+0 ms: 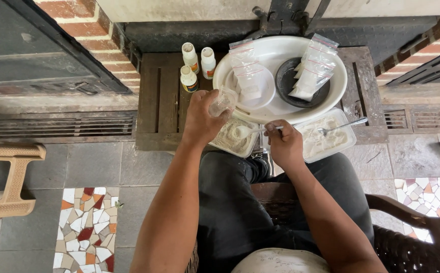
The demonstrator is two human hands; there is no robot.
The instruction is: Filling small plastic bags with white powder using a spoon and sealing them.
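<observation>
My left hand (pixel 202 117) holds a small clear plastic bag (pixel 222 102) open above a rectangular plastic tub of white powder (pixel 232 139). My right hand (pixel 283 143) grips a spoon (pixel 247 131) by its handle, its bowl heaped with white powder just over that tub, right below the bag. A second tub of white powder (pixel 326 136) sits to the right with a metal spoon (pixel 344 125) resting in it. Both tubs lie on my lap and the edge of a low wooden stand (pixel 160 96).
A large white basin (pixel 278 50) on the stand holds filled small bags (pixel 313 68), a dark bowl (pixel 286 83) and a white lid. Three small white bottles (pixel 195 64) stand left of it. A tan plastic stool (pixel 10 174) is at far left; I sit in a brown chair (pixel 412 237).
</observation>
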